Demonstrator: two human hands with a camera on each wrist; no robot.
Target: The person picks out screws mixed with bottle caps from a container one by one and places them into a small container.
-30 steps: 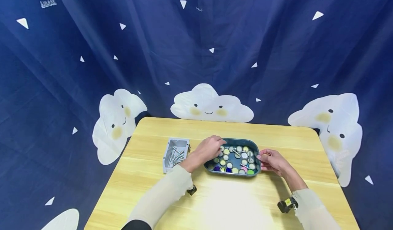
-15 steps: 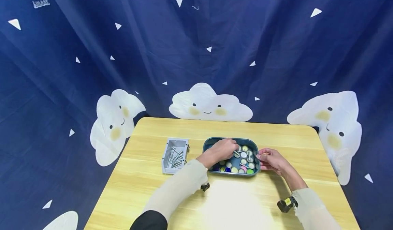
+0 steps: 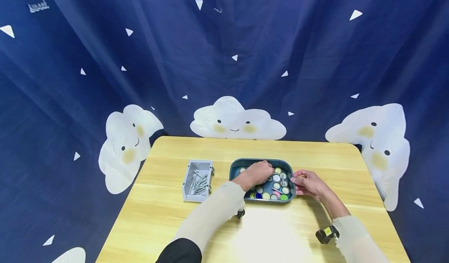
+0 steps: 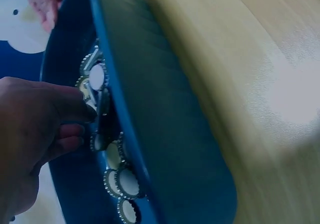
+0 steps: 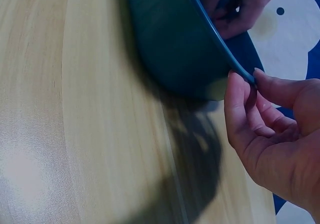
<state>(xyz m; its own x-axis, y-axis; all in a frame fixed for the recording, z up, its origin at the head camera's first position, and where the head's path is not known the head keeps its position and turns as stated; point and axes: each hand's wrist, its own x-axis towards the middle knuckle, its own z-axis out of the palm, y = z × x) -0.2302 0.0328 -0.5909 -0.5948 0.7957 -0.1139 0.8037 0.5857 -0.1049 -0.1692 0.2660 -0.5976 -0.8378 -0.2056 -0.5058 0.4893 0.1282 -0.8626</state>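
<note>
My left hand (image 3: 257,173) reaches into a dark teal tray (image 3: 249,163) holding many bottle caps (image 4: 127,181) and several metal bolts (image 3: 283,179). In the left wrist view, its curled thumb and fingers pinch at the end of a bolt (image 4: 91,89) lying among the caps; the fingertips partly hide that end. My right hand (image 3: 308,184) holds the tray's right end, its thumb and index finger pinching the rim (image 5: 245,76). Most caps lie pale inside up; a green cap (image 3: 283,197) is near the front right corner.
Left of the tray stands a small grey bin (image 3: 186,197) with several bolts (image 3: 199,183) in it. Both containers are on a wooden table (image 3: 168,150). A dark blue curtain (image 3: 168,60) with white clouds hangs behind the table.
My left hand has moved right, from the tray's back left edge to the bolts among the caps. My right hand keeps its hold on the rim. The head view has shifted slightly.
</note>
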